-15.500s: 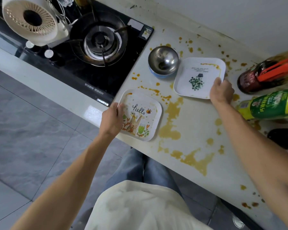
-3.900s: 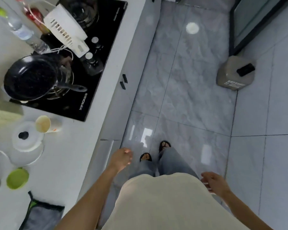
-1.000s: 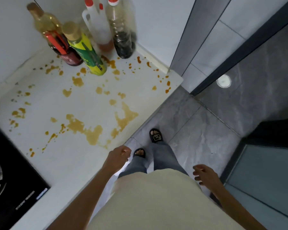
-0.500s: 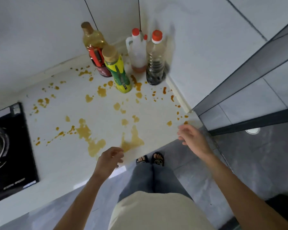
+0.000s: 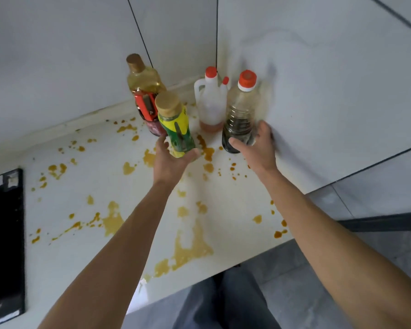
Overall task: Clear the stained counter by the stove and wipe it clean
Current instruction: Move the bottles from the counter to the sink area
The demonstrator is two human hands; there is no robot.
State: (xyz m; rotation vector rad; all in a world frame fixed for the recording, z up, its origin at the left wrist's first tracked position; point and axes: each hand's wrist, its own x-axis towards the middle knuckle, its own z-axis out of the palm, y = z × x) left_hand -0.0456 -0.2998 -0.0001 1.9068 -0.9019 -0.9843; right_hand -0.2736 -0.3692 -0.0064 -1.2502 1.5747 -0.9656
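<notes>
At the back corner of the counter (image 5: 57, 269), beside the stove (image 5: 3, 245), I have both hands at the bottles. My left hand (image 5: 170, 162) is cupped round the base of the green-and-yellow bottle (image 5: 175, 124), thumb on one side and fingers on the other; the bottle tilts toward me, and I cannot tell whether it has cleared the surface. My right hand (image 5: 259, 148) is closing on the lower part of the dark sauce bottle (image 5: 240, 115), thumb in front, fingers wrapped behind it; the grip looks near-complete but slightly blurred.

Procedure for this step, as I judge it: grip each bottle low on the body, where it is widest. Confirm a firm hold before lifting, as the bases stand in or near sauce and may be slick. Lift straight up, keep caps uppermost, and avoid knocking the neighbours, which stand close together. Carry both clear of the stained area before wiping.

Count of items:
- Bottles: four. Besides the two in hand, an oil bottle with a red handle (image 5: 145, 91) against the back wall, and a white jug with red caps (image 5: 210, 103) in the corner.
- Hands engaged: two.
- Stains (image 5: 190, 248): too many to count; several large pools near the front edge and many small spatters across the surface.
- No cloth in view.
</notes>
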